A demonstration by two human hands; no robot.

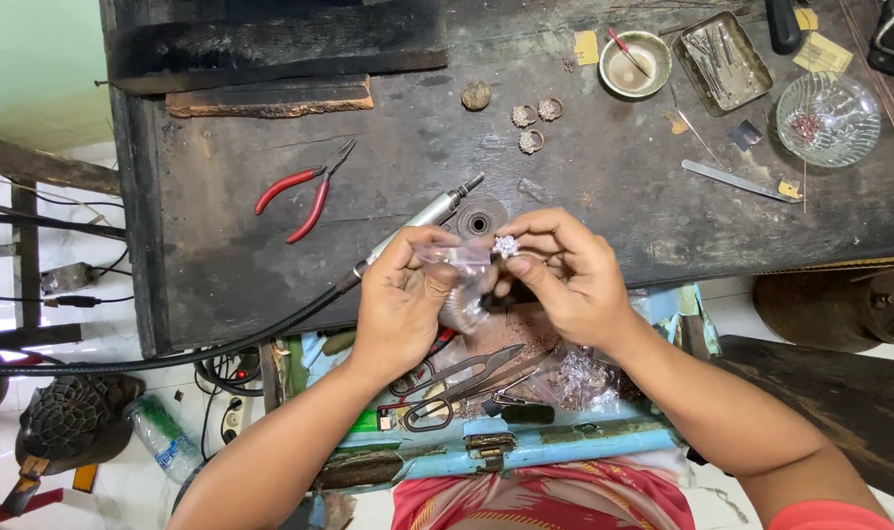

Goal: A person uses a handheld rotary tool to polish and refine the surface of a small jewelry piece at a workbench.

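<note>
Left hand (400, 299) closed around a small clear plastic bag (459, 278), pinched between thumb and fingers. Right hand (563, 275) pinches a small sparkly silver ring (506, 245) at its fingertips, right at the bag's top edge, above the front edge of the dark worn table (418, 147). Rotary tool handpiece (422, 221) lies on the table just behind the left hand. Red-handled pliers (305, 196) further left. Scissors (462, 383) lie in the open drawer below the hands.
</note>
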